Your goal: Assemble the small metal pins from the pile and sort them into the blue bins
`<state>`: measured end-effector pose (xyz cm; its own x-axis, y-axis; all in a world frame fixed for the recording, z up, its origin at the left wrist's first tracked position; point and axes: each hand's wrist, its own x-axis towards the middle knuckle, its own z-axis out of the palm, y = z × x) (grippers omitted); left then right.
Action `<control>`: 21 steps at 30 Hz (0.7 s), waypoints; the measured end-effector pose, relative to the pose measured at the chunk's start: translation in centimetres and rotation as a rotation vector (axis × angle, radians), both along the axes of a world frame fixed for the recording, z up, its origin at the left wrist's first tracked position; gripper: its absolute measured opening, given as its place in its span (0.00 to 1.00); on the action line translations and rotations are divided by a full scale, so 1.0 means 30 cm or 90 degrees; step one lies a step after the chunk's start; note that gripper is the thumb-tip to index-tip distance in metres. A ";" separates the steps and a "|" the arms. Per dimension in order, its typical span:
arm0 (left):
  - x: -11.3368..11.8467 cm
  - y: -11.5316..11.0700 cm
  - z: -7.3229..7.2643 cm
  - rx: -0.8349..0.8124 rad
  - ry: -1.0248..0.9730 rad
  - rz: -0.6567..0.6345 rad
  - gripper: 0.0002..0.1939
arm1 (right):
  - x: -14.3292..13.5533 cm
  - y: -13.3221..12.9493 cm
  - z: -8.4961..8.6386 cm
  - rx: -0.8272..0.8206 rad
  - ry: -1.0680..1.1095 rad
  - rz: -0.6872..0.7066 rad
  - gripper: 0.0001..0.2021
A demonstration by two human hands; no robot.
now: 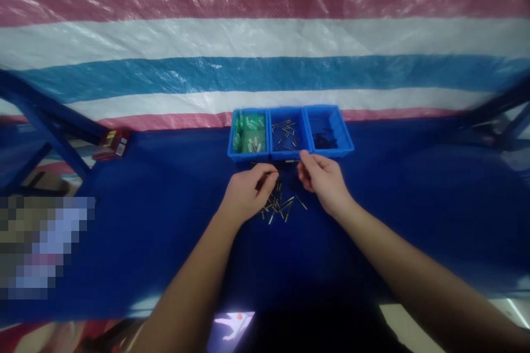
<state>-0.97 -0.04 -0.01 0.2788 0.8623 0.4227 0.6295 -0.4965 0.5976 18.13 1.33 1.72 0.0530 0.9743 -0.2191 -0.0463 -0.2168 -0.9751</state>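
My left hand (250, 190) is closed in a pinch, thumb against fingers, at the upper left edge of a loose pile of slim brass-and-silver pins (278, 203) on the blue table. What it pinches, if anything, is too small to make out. Facing it, my right hand (325, 181) has its fingers curled and thumb pressed to them. A thin pale rod (292, 161) shows right by its fingertips; whether it is held or lies on the table I cannot tell. Just beyond both hands, the middle blue bin (271, 155) contains several similar slim pins (285, 133).
The left bin (230, 146) holds green bags and small pale pieces; the right bin (345, 132) holds dark small parts. A red box (111, 144) sits far left by a blue metal frame (53, 107). A striped plastic sheet (265, 38) hangs behind the table (165, 198).
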 end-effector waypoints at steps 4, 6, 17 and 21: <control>0.001 0.000 0.001 0.004 0.005 0.004 0.08 | 0.006 0.014 -0.011 -0.011 0.082 -0.021 0.20; 0.001 0.000 0.000 0.008 0.004 0.001 0.08 | 0.012 0.017 -0.014 0.014 0.050 -0.015 0.19; 0.001 0.002 0.001 0.011 0.018 0.001 0.08 | 0.038 0.003 -0.016 0.182 -0.544 0.122 0.08; 0.000 0.004 -0.002 0.019 0.022 -0.001 0.08 | 0.032 0.006 -0.018 0.166 -0.620 0.172 0.09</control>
